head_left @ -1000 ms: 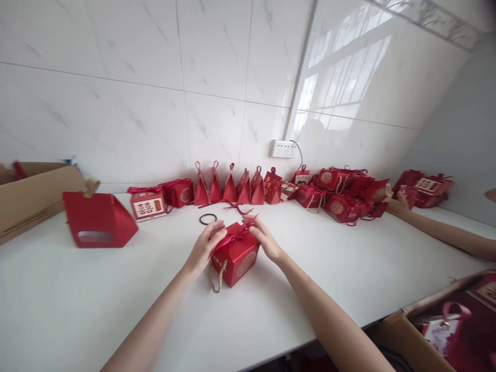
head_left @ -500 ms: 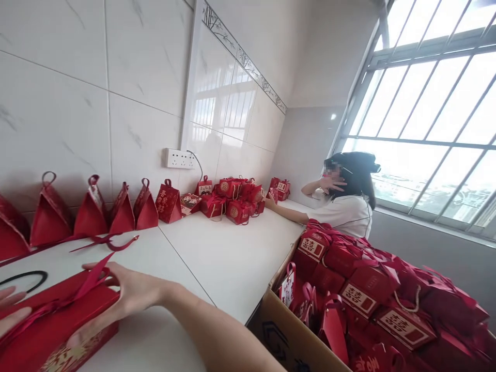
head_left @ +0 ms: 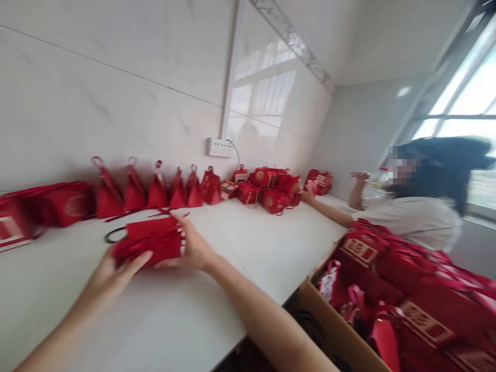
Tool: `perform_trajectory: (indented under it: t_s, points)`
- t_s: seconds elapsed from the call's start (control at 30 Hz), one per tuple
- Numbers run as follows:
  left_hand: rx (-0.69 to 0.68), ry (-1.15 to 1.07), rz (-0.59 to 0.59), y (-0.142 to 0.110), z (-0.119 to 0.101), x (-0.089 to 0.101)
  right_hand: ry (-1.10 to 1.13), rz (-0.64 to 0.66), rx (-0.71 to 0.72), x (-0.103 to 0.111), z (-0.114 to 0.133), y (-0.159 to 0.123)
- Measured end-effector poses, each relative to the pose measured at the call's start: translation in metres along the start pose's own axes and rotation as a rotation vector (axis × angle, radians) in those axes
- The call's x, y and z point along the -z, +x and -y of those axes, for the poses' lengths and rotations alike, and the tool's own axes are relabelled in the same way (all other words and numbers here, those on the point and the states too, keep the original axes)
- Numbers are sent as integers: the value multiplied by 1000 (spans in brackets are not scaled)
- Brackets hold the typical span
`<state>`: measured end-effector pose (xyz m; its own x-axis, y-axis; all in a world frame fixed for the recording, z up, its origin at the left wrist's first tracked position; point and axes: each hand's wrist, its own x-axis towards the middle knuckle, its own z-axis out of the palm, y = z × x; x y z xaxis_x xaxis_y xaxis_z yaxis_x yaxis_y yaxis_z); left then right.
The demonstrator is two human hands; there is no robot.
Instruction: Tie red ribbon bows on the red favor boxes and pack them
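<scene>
Between my two hands is a red gift box [head_left: 160,237] with a dark red ribbon across its top, just above or on the white table; which one I cannot tell. My left hand [head_left: 124,261] grips its near left side, thumb on top. At the right end, my right hand [head_left: 191,243] is wrapped round the box, some fingers hidden behind it. A black loop [head_left: 114,235] lies at the far left corner of the box. Loose dark red ribbon [head_left: 168,212] lies just behind it. The picture is blurred by motion.
Several pointed red boxes [head_left: 178,191] line the tiled wall, with more red boxes [head_left: 67,204] at left. A pile of red boxes [head_left: 271,188] stands farther back. At right is a cardboard carton [head_left: 333,315] full of red boxes. A co-worker [head_left: 414,217] reaches toward the pile.
The view has swung left, so the box and both hands now sit nearer the middle. My left hand shows more fully. The co-worker's raised hand has closed from spread fingers.
</scene>
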<state>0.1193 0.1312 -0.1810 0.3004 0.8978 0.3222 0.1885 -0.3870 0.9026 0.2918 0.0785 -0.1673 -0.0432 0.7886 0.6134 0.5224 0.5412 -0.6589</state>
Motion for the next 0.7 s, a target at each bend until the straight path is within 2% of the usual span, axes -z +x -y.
perform_trajectory:
  t_s: [0.07,0.17,0.27,0.4,0.53,0.7]
  points:
    - [97,-99,1,-5,-5,2,78,21,2,-2,-10,-2]
    - [158,-216,20,-12,-13,0,133,86,-27,-2,-14,-5]
    - [121,-295,71,-17,-22,2,163,190,-41,4,-4,-8]
    - [35,-320,141,-21,-28,9,356,297,-206,13,12,-11]
    - [62,-339,210,-22,-28,11,552,258,-321,17,15,-11]
    - [93,-313,155,-22,-29,11,883,144,-456,22,7,-1]
